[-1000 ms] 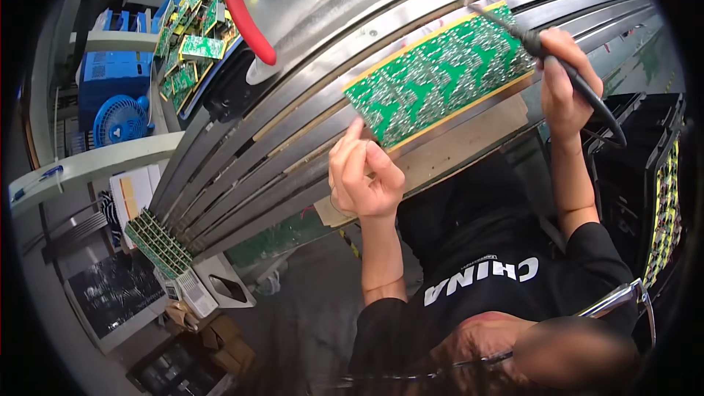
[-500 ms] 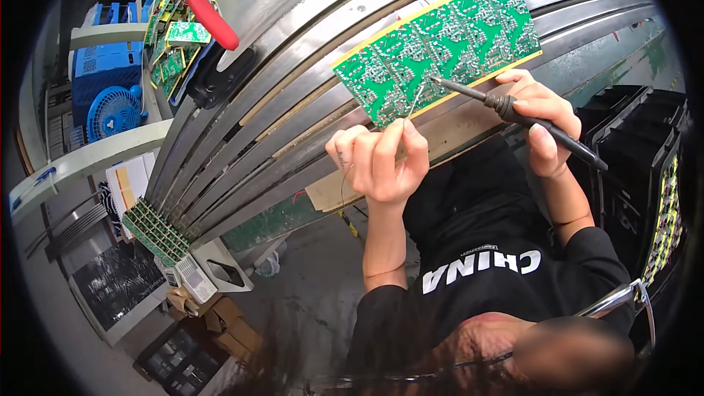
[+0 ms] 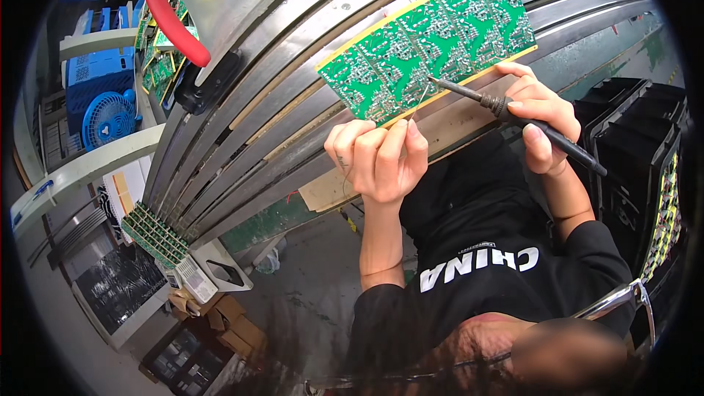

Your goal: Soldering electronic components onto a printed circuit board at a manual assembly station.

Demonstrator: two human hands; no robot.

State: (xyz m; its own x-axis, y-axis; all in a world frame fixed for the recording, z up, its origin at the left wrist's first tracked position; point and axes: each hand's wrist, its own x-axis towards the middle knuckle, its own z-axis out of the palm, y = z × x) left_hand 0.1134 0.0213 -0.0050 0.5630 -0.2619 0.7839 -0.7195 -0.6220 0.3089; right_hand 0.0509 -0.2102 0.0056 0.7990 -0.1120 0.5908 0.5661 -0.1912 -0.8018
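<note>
1. Head view, hands: the left hand [image 3: 379,165] pinches a thin wire [image 3: 419,104] between thumb and forefinger, other fingers curled. The right hand [image 3: 541,114] grips the handle of an iron [image 3: 495,105], like a pen.
2. Head view, technique: the step appears to be soldering. Bring the wire end and iron tip together at one joint; feed the wire in short touches. Hold the iron at a low slant and clear of neighbouring joints. Keep left fingertips away from the hot tip.
3. Head view, position: the board [image 3: 440,40] lies on the counter [image 3: 290,114], joints up, its long side roughly along the counter's near edge. Both hands are at the board's near side, left hand by its near left corner, right hand by its near right. Tip contact cannot be confirmed.
</note>
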